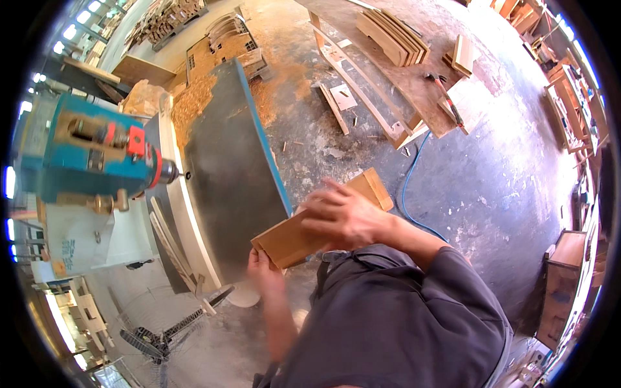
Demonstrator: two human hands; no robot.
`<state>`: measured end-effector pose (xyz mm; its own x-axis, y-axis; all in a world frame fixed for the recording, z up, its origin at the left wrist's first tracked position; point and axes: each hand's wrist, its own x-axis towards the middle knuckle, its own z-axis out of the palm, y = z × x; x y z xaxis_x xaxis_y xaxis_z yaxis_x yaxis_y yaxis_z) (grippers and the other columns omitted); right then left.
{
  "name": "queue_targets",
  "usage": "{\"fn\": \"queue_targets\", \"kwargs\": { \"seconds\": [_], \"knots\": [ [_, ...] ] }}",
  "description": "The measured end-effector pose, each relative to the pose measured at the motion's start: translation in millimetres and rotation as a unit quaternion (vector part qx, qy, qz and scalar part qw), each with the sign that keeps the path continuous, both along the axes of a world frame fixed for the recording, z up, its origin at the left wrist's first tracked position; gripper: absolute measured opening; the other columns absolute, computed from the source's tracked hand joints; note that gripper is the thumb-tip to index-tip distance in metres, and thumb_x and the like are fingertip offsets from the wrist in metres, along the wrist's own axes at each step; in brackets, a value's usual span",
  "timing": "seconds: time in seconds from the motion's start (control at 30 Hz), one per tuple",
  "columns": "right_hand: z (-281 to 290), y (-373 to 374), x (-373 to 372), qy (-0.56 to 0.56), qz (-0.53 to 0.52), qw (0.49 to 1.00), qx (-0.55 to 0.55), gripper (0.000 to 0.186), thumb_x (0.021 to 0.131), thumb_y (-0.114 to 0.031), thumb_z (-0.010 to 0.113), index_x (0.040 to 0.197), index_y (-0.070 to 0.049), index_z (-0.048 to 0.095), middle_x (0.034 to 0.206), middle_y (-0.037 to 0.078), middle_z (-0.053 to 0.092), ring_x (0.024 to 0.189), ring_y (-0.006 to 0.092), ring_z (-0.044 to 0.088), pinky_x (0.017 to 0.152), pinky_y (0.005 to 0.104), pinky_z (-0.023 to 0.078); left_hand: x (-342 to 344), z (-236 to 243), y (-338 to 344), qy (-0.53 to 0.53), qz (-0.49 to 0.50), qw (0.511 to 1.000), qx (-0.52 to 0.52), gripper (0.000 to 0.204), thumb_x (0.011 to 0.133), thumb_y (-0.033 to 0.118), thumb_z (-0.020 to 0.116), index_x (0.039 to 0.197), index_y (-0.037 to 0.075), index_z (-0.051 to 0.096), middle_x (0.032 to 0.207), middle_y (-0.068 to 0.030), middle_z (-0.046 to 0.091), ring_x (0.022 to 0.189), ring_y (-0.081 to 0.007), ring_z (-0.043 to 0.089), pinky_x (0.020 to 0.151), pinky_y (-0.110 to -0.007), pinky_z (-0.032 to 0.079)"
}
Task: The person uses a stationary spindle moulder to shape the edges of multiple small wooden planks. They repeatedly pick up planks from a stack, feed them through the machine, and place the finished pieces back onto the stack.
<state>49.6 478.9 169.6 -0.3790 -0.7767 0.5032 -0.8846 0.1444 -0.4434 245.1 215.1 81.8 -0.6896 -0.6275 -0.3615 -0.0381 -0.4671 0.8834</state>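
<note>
A flat brown wooden board (288, 240) is held slantwise in front of my body, beside the near end of a dark machine table. My left hand (264, 270) grips its lower left corner, fingers closed on the edge. Across the board's upper face lies my right hand (343, 216), slightly blurred, with its fingers stretched out. The board's far end (375, 187) sticks out past that hand. To the left is a teal drilling machine (97, 152), its chuck (169, 172) pointing at the table.
The dark table (229, 161) has a blue edge and sawdust at its far end. A floor fan (155, 343) stands at lower left. Stacked boards (392, 37) and a red-handled hammer (446, 97) lie on a bench beyond. A blue hose (406, 187) crosses the floor.
</note>
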Motion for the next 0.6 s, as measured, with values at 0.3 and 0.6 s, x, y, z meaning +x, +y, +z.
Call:
{"fn": "queue_targets", "kwargs": {
  "seconds": [0.3,0.6],
  "knots": [
    [-90.8,179.8,-127.2,-0.555,-0.298,0.771,-0.096,0.047,0.095,-0.024,0.081,0.134,0.002,0.072,0.102,0.016,0.080,0.091,0.0215,0.077,0.084,0.0360,0.060,-121.9,26.0,107.7,-0.018,-0.042,0.997,-0.065,0.035,0.115,0.017,0.055,0.140,-0.006,0.056,0.128,-0.0141,0.068,0.117,-0.0224,0.069,0.101,-0.039,0.056],
    [-104.1,233.9,-170.0,-0.514,-0.438,0.720,-0.162,0.034,0.100,-0.030,0.076,0.094,0.003,0.073,0.073,0.008,0.072,0.067,0.0133,0.064,0.064,0.0338,0.053,-201.2,31.8,175.4,-0.025,-0.101,0.990,-0.098,0.038,0.115,0.012,0.053,0.149,-0.004,0.052,0.138,-0.0140,0.067,0.120,-0.0227,0.070,0.099,-0.039,0.059]
  ]
}}
